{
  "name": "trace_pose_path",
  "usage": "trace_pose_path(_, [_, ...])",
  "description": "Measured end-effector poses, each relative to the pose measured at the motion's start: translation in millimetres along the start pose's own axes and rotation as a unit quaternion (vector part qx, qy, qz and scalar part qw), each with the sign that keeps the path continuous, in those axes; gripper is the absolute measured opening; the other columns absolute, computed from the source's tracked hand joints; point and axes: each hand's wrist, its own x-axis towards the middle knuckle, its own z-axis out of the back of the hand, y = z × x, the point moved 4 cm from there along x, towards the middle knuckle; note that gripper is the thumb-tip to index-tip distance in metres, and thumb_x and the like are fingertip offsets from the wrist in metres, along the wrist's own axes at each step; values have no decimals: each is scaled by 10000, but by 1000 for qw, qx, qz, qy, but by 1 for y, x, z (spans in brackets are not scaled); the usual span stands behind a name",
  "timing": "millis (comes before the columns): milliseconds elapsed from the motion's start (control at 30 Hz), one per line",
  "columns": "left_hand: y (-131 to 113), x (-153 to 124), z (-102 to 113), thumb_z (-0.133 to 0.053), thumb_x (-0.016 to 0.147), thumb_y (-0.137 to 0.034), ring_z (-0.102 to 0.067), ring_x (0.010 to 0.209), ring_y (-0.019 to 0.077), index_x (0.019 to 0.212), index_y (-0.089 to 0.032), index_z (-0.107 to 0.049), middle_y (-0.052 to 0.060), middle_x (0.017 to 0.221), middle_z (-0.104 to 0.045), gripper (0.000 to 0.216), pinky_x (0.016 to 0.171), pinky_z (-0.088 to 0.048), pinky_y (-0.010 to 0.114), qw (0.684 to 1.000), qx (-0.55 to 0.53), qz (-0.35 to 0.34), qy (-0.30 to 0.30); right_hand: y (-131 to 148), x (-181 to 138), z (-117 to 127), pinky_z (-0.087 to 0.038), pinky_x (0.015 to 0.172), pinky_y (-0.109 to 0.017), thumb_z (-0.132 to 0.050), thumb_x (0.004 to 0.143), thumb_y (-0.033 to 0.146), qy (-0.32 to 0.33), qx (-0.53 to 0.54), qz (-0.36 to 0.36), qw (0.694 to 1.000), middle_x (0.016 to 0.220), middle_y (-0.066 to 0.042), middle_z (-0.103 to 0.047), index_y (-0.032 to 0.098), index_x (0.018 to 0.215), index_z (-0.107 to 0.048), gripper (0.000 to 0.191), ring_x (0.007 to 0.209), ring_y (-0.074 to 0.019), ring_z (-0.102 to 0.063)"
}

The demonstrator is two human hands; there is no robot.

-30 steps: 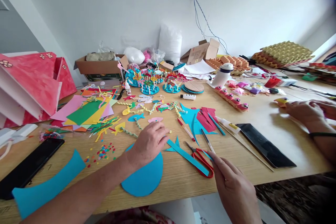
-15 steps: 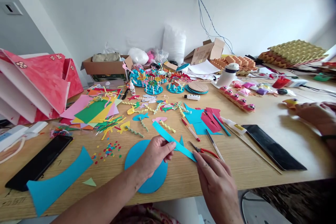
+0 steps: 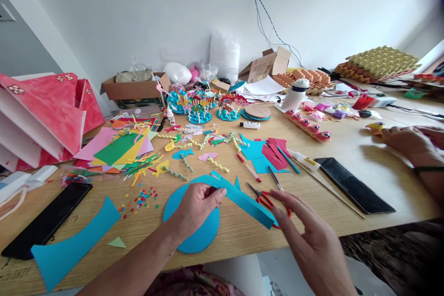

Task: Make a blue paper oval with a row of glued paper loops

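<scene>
My left hand (image 3: 199, 206) pinches a bright blue paper strip (image 3: 246, 201) between thumb and fingers. The strip slants down to the right and looks folded lengthwise. My right hand (image 3: 308, 236) is open, thumb and fingers apart, beside the strip's lower end. Close to its fingertips lie red-handled scissors (image 3: 265, 200), partly hidden by the hand and strip; whether the fingers touch them I cannot tell. Beneath my left hand rests a blue paper disc (image 3: 204, 233), partly covered. A curved blue paper offcut (image 3: 74, 245) lies at the left.
Paper fish and curled strips cover the middle. Coloured sheets (image 3: 118, 148) and confetti dots (image 3: 144, 199) lie left, near a phone (image 3: 48, 219). Pens, red and blue paper (image 3: 255, 150) and a tablet-like black device (image 3: 354, 185) are right. Another person's hands (image 3: 404, 141) work at the far right.
My right hand has let go of the blue strip and opened, moving slightly right toward the scissors. The strip stays in my left hand. The view has shifted slightly.
</scene>
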Motion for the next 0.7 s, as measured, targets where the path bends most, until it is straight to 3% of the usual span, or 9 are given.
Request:
trace_pose_path(133, [1,-3,-3,-501,787,-411,-433,505,100,569,-171,-465,-30,519,-453,326,510,-355,209,1000,30,-1,6,9,10,-34,-452,604,-258,-580,745,421,178,139,-74,971,758,-30,-670,203,852,-661,256,701,-187,-600])
trace_pose_path(233, [-3,-6,0,-496,780,-407,-441,492,102,557,-169,-479,-23,508,-461,326,499,-361,209,1000,31,5,0,7,10,-54,-367,539,-235,-586,719,452,230,243,-129,934,575,16,-559,184,633,-604,282,557,-127,-479])
trace_pose_path(367, [-5,-8,5,-510,758,-425,-458,489,103,565,-167,-502,-18,514,-481,322,495,-378,209,1000,-2,20,-7,9,8,-60,-323,560,-241,-601,693,486,252,285,-174,908,548,19,-508,184,565,-552,331,558,-122,-408])
trace_pose_path(567, [1,-6,5,-586,696,-406,-431,467,92,552,-158,-515,-24,491,-475,295,469,-355,205,998,-37,58,-4,16,9,-62,-330,591,-244,-627,687,493,257,329,-187,889,558,15,-506,183,546,-560,347,578,-129,-418])
trace_pose_path(633, [2,-5,8,-597,686,-404,-419,452,86,555,-158,-512,-28,482,-471,292,456,-341,203,996,-57,59,-29,14,5,-67,-341,599,-242,-686,658,452,231,380,-211,870,562,17,-523,177,576,-586,303,586,-126,-438])
trace_pose_path(700, [2,-5,11,-602,683,-410,-415,448,84,569,-159,-512,-32,484,-473,289,447,-333,199,993,-91,47,-62,12,0,-75,-355,597,-234,-747,614,388,192,466,-246,828,568,28,-537,181,636,-613,248,584,-116,-457])
